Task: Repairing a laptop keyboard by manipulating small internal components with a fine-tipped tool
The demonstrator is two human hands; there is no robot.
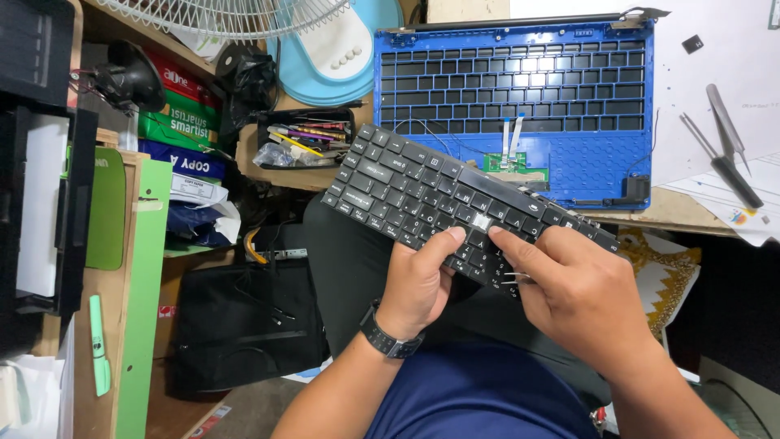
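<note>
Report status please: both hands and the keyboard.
Left hand and right hand hold black keyboard. One keycap gap shows. Nothing blocking.

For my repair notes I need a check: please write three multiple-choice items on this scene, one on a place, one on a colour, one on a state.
1. Where is the black keyboard?
A. in both hands over the lap
B. fitted in the frame
C. on the floor

2. What colour is the laptop frame on the desk?
A. red
B. blue
C. white

3. What state is the keyboard in?
A. all keys present
B. snapped in two
C. one keycap missing

Answers: 1 A, the left hand and right hand grip it; 2 B, its empty key grid is blue; 3 C, a pale gap shows near the thumbs.
</note>
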